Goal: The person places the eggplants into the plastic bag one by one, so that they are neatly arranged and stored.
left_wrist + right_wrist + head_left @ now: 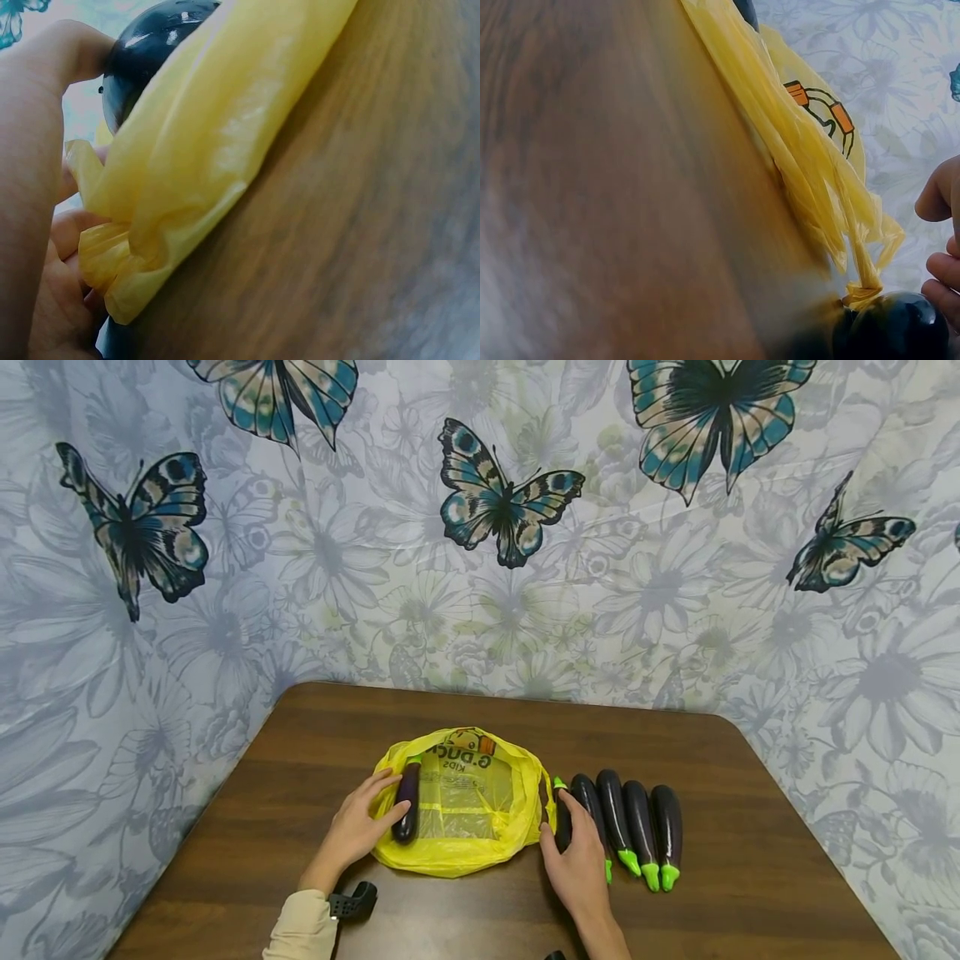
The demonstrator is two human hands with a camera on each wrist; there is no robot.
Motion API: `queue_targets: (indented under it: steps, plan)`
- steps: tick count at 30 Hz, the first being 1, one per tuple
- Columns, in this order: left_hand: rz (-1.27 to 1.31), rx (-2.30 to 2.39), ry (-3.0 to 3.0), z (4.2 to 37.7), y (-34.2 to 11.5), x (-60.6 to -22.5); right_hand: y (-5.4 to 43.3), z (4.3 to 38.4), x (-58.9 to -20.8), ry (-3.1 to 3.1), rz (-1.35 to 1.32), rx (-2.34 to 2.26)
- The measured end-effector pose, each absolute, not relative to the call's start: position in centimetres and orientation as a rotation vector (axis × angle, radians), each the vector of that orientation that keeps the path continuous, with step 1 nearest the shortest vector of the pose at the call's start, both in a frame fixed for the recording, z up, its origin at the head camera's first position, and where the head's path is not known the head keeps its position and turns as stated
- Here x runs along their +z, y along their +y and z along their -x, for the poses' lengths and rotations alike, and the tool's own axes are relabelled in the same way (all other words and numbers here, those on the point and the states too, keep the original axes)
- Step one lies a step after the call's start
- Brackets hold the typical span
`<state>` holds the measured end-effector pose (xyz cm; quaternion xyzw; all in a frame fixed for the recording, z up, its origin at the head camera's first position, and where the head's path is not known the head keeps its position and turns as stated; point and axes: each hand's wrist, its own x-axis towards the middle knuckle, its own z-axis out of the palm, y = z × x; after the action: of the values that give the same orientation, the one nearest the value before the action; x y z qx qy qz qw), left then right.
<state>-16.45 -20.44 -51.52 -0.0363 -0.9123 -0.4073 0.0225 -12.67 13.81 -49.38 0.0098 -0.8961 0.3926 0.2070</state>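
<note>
A yellow plastic bag point(468, 860) lies with its mouth wide on the brown table, its see-through panel facing up. Just inside its left rim is a dark eggplant point(406, 806), green stem end away from me. My left hand point(356, 822) holds this eggplant at the rim, thumb on its side; in the left wrist view, yellow film point(202, 142) hides part of the fingers. At the bag's right side, my right hand point(579, 870) is around another eggplant point(562, 828), fingers and thumb apart. The right wrist view shows that eggplant's glossy end point(900, 330) beside the fingers.
Several more eggplants point(637, 818) lie side by side to the right of my right hand, most with green ends toward me. A black band point(354, 902) circles my left wrist. Behind the table's far edge point(495, 697) hangs a butterfly-patterned cloth point(510, 635).
</note>
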Motion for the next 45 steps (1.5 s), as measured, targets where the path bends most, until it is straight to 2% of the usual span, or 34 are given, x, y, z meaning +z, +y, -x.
queue_targets:
  steps: [45]
  plan:
    - [0.111,-1.246,-2.839,16.56,-20.47,-51.53,13.71,12.79,-49.85,-2.546,-0.061,1.105]
